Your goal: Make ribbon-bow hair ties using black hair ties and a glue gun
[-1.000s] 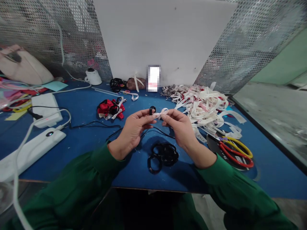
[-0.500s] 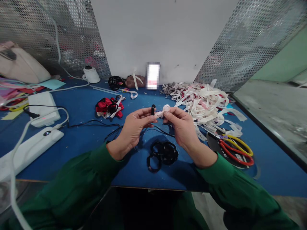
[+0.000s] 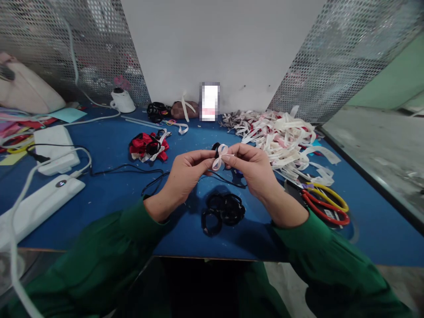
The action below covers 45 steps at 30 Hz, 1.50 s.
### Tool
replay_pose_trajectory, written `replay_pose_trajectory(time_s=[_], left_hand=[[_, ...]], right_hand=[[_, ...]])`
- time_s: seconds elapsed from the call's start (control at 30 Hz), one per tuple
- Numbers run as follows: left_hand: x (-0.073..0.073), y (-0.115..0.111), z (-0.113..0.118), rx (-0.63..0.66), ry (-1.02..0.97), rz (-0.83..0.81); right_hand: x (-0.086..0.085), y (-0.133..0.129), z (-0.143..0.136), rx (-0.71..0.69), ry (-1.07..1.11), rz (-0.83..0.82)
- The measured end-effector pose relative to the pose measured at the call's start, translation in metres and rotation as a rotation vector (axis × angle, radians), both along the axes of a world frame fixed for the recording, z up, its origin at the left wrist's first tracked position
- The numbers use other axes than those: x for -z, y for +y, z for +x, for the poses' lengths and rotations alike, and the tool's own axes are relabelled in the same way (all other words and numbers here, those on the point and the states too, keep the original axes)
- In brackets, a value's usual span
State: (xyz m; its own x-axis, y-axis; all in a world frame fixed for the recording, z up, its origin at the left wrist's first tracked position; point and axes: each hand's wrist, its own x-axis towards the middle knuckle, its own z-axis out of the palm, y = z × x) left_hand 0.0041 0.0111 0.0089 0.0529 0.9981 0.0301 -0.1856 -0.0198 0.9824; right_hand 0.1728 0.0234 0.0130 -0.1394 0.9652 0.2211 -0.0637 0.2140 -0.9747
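Left hand (image 3: 185, 174) and right hand (image 3: 257, 167) are pinching a pale ribbon bow (image 3: 217, 162) at their fingertips, nearly meeting above the counter (image 3: 258, 244), with a black band (image 3: 216, 146) sitting against it. Black loops (image 3: 232, 208) are lying below, a red-and-black bundle (image 3: 141, 145) is lying off left, and pale ribbons (image 3: 288, 137) are lying heaped at right, near red-and-yellow-handled scissors (image 3: 323, 212).

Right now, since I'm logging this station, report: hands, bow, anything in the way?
Left hand and right hand pinching pale pink ribbon bow. Black hair band just behind bow. Piled hair bands on blue tabletop below, not blocking.
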Motion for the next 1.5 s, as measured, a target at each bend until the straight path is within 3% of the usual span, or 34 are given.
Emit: replay_pose_trajectory(time_s=[1.03, 1.5], left_hand=[[-0.0010, -0.0024, -0.0005, -0.012, 0.025, 0.030], [0.0038, 0.0017, -0.0010, -0.039, 0.074, 0.147]], right_hand=[[0.0036, -0.0015, -0.0038, 0.030, -0.009, 0.012], [0.0085, -0.0036, -0.0070, 0.013, -0.039, 0.028]])
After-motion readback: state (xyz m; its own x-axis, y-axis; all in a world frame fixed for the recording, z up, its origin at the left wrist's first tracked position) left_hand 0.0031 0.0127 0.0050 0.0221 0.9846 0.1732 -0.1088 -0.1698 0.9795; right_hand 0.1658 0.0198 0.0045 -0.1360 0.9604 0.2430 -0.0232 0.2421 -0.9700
